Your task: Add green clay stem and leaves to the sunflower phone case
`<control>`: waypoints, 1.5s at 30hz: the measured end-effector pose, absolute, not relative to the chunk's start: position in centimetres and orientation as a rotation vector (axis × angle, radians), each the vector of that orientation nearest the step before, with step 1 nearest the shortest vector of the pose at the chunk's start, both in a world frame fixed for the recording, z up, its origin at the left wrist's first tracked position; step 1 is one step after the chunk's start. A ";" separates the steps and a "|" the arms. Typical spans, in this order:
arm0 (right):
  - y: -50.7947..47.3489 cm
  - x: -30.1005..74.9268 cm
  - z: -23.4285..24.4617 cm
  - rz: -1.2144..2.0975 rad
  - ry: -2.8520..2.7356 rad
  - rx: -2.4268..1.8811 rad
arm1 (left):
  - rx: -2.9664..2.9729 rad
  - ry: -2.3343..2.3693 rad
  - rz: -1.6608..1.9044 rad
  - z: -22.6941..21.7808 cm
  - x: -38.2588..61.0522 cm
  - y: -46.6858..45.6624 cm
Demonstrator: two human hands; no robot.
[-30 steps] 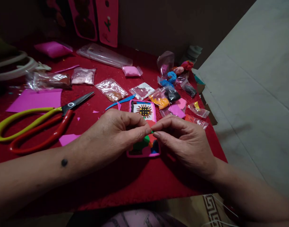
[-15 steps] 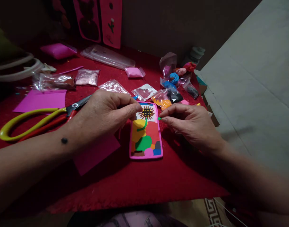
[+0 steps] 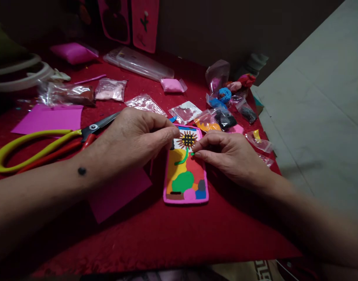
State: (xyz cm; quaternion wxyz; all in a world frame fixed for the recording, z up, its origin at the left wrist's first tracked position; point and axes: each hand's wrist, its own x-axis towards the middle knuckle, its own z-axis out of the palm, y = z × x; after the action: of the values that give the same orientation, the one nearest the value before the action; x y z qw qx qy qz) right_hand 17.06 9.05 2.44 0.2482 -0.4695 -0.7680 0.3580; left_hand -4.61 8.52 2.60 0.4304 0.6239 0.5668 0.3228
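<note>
The phone case [image 3: 185, 171] lies flat on the red table [image 3: 167, 234], its long axis running away from the person. Its upper left edge is touched by the pinched left hand [image 3: 135, 136]; a green clay bit [image 3: 192, 153] is gripped over its upper right by the nearer right hand [image 3: 228, 156].

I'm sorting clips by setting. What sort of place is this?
Probably a home craft table: small clay bags, scissors and a clay-decorated phone case on red cloth.

Dim room, dark wall [image 3: 214, 27], red tabletop [image 3: 167, 238], pale floor [image 3: 322, 101]
</note>
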 end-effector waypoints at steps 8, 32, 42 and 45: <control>9.3 16.7 2.3 0.919 -2.153 -1.264 | 1.577 1.391 0.784 2.3 -4.9 9.2; 7.0 19.2 3.5 1.028 -1.991 -1.395 | 1.532 1.438 0.716 2.5 -4.9 9.1; 8.0 17.1 4.0 0.847 -2.164 -1.246 | 1.536 1.419 0.712 2.2 -4.8 9.3; 8.9 16.7 3.3 0.879 -2.174 -1.233 | 1.509 1.416 0.722 2.4 -4.7 9.3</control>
State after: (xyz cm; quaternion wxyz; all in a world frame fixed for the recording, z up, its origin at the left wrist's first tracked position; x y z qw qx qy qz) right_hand 16.69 8.85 3.35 0.2435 -0.4513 -0.7960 0.3216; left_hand -4.70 9.26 2.36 0.4573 0.6121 0.5747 0.2931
